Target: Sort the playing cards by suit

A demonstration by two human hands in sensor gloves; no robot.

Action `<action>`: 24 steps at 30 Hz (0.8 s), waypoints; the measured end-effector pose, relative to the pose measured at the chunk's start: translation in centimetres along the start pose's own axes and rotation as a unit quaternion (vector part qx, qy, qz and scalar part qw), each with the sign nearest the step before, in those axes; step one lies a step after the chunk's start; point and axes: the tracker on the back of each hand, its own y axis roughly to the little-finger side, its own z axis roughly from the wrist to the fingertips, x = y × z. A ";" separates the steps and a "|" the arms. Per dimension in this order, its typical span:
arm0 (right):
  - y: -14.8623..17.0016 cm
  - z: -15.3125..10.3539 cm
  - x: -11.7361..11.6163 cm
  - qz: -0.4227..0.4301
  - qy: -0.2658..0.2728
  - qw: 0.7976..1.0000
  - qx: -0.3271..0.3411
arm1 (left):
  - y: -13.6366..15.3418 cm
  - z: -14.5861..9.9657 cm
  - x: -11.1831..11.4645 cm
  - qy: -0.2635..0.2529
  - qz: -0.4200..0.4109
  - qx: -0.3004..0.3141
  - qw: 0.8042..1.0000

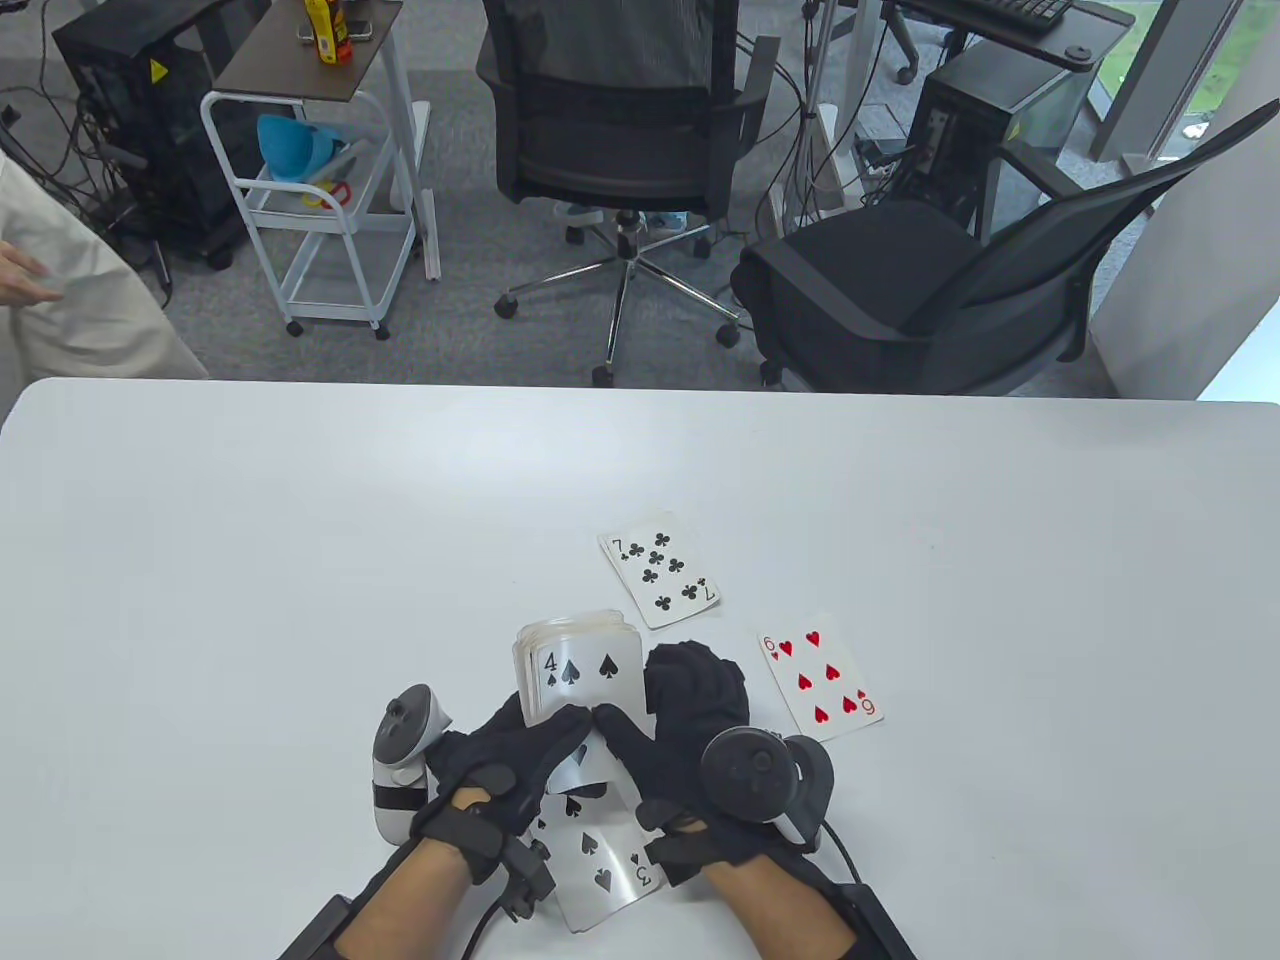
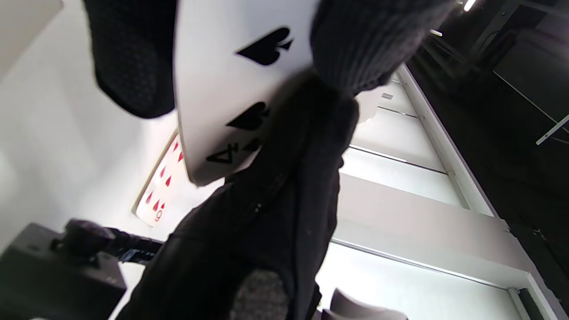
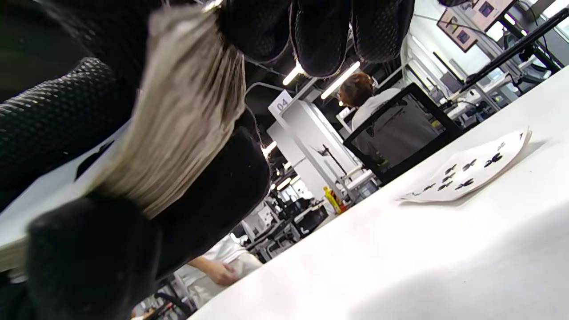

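- Black glove fabric is wrapping the deck (image 1: 580, 670): my right hand (image 1: 690, 730) is holding it from the right side, fingers curled round its far edge, as the right wrist view shows with fingertips (image 3: 311, 40) over the stacked card edges.
- My left hand (image 1: 520, 750) is pinching the top card, the four of spades (image 1: 590, 675), thumb on its near edge; I am judging this as the peel-off of that card.
- The spade pile is lying directly below my hands: the three of spades (image 1: 600, 860) is sitting face up on the white table (image 1: 250, 560), between my wrists, long axis running towards me and slightly tilted.
- So the four is needing to travel straight back towards my body, not outward; my left hand is the nearer and freer one for that.
- The seven of clubs (image 1: 660, 570) is lying beyond the deck, and the six of hearts (image 1: 822, 678) just right of my right hand, both the wrong suit.
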 end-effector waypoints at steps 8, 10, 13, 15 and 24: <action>0.2 -0.1 0.8 0.044 0.019 0.999 0.000 | 0.5 -0.2 -0.4 0.000 -0.006 -0.012 1.000; 0.4 -0.1 1.1 0.046 0.015 0.999 -0.006 | 0.6 -0.3 -0.4 0.005 -0.012 -0.014 1.000; 0.8 -0.1 1.3 0.043 0.018 0.999 -0.019 | 0.8 -0.3 -0.3 0.005 -0.030 -0.018 0.999; 1.0 0.0 1.5 0.038 0.017 0.999 -0.024 | 0.8 -0.3 -0.4 -0.003 -0.035 -0.018 0.999; 3.3 0.3 2.2 0.078 0.009 0.991 -0.107 | -1.2 -1.4 -2.8 -0.083 -0.042 0.046 0.995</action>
